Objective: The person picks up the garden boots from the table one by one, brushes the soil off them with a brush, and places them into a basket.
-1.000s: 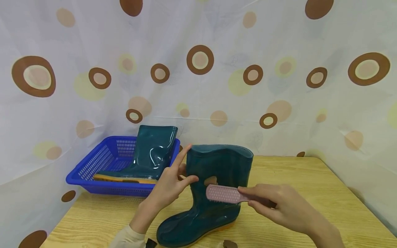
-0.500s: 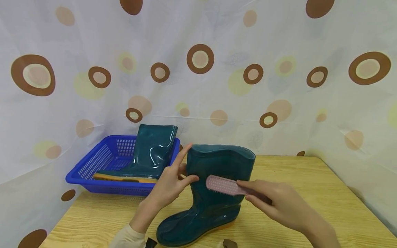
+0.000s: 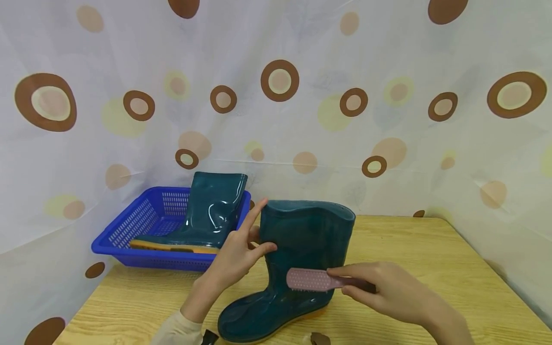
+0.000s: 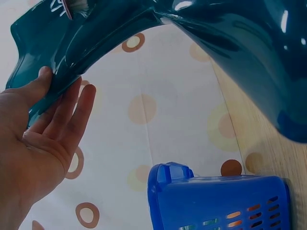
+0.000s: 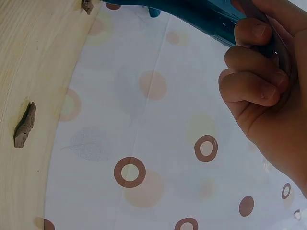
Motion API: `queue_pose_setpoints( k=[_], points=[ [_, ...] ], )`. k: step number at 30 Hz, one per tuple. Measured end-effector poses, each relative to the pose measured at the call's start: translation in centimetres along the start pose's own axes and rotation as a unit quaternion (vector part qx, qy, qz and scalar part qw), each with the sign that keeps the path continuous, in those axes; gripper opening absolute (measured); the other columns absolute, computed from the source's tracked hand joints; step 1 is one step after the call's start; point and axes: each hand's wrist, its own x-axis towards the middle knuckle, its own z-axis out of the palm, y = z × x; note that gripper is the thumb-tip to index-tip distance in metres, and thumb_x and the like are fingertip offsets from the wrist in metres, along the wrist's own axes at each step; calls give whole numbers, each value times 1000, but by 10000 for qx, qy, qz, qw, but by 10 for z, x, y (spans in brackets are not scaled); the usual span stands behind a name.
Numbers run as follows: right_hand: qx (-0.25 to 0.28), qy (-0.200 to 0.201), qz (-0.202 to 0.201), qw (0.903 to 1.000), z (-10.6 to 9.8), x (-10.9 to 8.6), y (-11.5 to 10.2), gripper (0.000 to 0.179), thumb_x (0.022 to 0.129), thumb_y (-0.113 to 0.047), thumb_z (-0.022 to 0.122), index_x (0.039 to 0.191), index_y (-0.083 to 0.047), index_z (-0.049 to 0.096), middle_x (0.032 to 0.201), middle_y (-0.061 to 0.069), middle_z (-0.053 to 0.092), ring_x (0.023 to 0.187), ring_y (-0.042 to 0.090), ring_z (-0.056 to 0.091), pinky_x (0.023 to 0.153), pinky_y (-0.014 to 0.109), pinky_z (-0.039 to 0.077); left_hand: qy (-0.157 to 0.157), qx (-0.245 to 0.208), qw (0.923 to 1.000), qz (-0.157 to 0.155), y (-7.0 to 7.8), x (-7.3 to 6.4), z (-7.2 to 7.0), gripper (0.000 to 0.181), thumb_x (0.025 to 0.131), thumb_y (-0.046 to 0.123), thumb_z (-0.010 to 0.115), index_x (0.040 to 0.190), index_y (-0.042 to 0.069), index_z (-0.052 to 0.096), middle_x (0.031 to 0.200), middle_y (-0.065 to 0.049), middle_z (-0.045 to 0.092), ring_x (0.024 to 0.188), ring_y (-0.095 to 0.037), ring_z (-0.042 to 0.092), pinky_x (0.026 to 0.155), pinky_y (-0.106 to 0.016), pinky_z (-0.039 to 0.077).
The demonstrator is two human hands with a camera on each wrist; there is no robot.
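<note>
A dark teal rubber boot [image 3: 308, 235] stands on the table with its toe pointing left. My left hand [image 3: 237, 256] holds the front of its shaft between thumb and fingers, the index finger reaching up to the top rim. In the left wrist view, the thumb of that hand [image 4: 41, 129] lies on the boot's shaft [image 4: 36, 45]. My right hand [image 3: 384, 287] grips the handle of a pink brush [image 3: 308, 279], whose bristles are against the lower shaft. Curled fingers of the right hand [image 5: 259, 72] wrap the handle in the right wrist view.
A blue plastic basket [image 3: 129, 256] at the back left holds a second teal boot [image 3: 215, 206] with a yellow sole. Brown clumps lie on the table, one clump [image 3: 320, 339] near its front edge. A patterned curtain [image 3: 302, 120] hangs behind.
The brush rose a little along the boot's shaft, then came down lower than before. A brown patch seen on the shaft one second ago no longer shows. My left hand stays put.
</note>
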Motion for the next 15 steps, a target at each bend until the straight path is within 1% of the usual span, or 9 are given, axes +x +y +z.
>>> queue_pose_setpoints(
  k=[4, 6, 8, 11, 15],
  points=[
    [94, 43, -15, 9999, -3, -4, 1, 30, 101, -24, 59, 130, -25, 66, 109, -13, 72, 82, -7, 61, 66, 19, 53, 35, -36, 10000, 55, 1, 0, 1, 92, 91, 12, 71, 158, 39, 15, 102, -3, 76, 85, -11, 70, 74, -25, 58],
    [146, -36, 50, 9999, -5, -5, 1, 30, 101, -25, 59, 130, -24, 66, 108, -14, 72, 84, -6, 63, 67, 20, 54, 56, -85, 9999, 100, 2, 0, 2, 92, 90, 11, 71, 158, 39, 15, 103, -3, 76, 85, -11, 70, 73, -25, 58],
    [217, -173, 151, 9995, -6, -6, 1, 29, 101, -26, 58, 129, -24, 66, 104, -17, 71, 83, -6, 63, 67, 20, 54, 70, -167, 9997, 160, 4, 0, 3, 92, 90, 9, 71, 158, 39, 15, 105, -4, 75, 85, -12, 71, 73, -25, 59],
    [340, -409, 328, 9980, -8, -8, 2, 28, 102, -29, 57, 128, -25, 67, 94, -20, 68, 76, -8, 59, 63, 18, 50, 72, -377, 9990, 211, 7, -1, 3, 91, 91, 7, 69, 158, 38, 16, 108, -6, 75, 88, -13, 72, 73, -25, 60],
    [435, -590, 417, 9964, -9, -12, 3, 28, 101, -32, 58, 126, -26, 68, 88, -22, 64, 68, -8, 52, 58, 17, 44, 121, -707, 9973, 169, 10, -3, 4, 89, 93, 1, 66, 157, 42, 19, 112, -9, 74, 93, -17, 73, 72, -27, 61]
  ],
)
